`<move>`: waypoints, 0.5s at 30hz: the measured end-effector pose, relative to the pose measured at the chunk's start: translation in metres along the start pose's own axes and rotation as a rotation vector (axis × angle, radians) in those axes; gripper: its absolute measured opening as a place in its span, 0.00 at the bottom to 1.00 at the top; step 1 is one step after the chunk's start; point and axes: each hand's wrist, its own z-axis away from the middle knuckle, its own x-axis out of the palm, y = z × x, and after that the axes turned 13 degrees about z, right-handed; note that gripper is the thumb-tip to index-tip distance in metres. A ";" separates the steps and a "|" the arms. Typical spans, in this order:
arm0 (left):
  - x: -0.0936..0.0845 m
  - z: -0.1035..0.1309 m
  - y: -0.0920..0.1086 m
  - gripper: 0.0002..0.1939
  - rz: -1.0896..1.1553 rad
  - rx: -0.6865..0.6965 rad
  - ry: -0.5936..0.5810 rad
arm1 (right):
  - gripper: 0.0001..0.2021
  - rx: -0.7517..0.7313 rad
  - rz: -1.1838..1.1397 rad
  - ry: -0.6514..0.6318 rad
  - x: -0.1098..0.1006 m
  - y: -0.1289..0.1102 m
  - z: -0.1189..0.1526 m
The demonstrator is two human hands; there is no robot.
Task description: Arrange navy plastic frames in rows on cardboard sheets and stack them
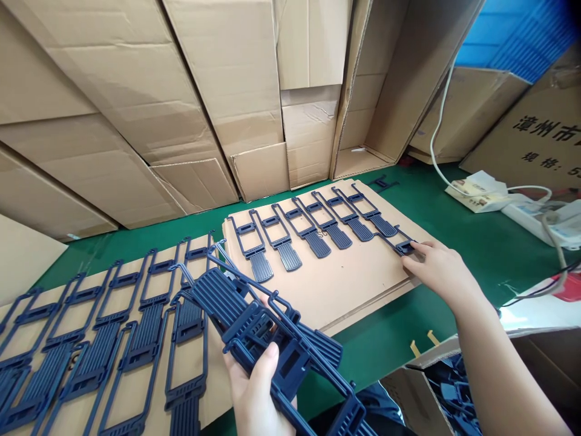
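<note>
My left hand [256,393] is wrapped round a stack of dark blue plastic frames [290,363], which lie crosswise over one another; the ribbed flap of one points up to the left. At the right edge of a cardboard sheet [345,290], my right hand [429,263] pinches one end of a single dark blue plastic frame [399,244] between thumb and fingers. Beside it, several like frames [313,227] lie in a slanting row on the sheet, ribbed flaps towards me. The fingers of my left hand are partly hidden under the stack.
More frames [129,315] cover another cardboard sheet on the left, in two overlapping rows. Cardboard boxes [236,72] wall off the back of the green table [363,357]. An open carton [408,399] of dark parts stands at lower right. White cables [438,139] and power strips lie far right.
</note>
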 end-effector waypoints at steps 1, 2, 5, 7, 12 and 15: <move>-0.001 0.000 0.000 0.32 -0.011 -0.007 0.000 | 0.24 0.010 -0.012 0.000 0.000 -0.001 -0.002; -0.001 0.001 0.001 0.32 -0.022 -0.014 -0.003 | 0.25 0.027 -0.027 0.002 0.000 -0.002 -0.004; -0.001 0.003 0.002 0.31 -0.025 -0.028 -0.013 | 0.26 0.084 -0.104 -0.011 0.000 -0.003 -0.012; 0.000 0.004 0.002 0.30 -0.021 -0.035 -0.011 | 0.27 0.119 -0.172 -0.023 -0.001 -0.003 -0.017; 0.002 0.006 0.002 0.32 -0.018 -0.063 -0.002 | 0.35 0.163 -0.232 -0.027 -0.002 -0.007 -0.023; 0.002 0.007 -0.001 0.32 -0.001 -0.052 -0.003 | 0.38 0.173 -0.246 -0.039 -0.003 -0.010 -0.025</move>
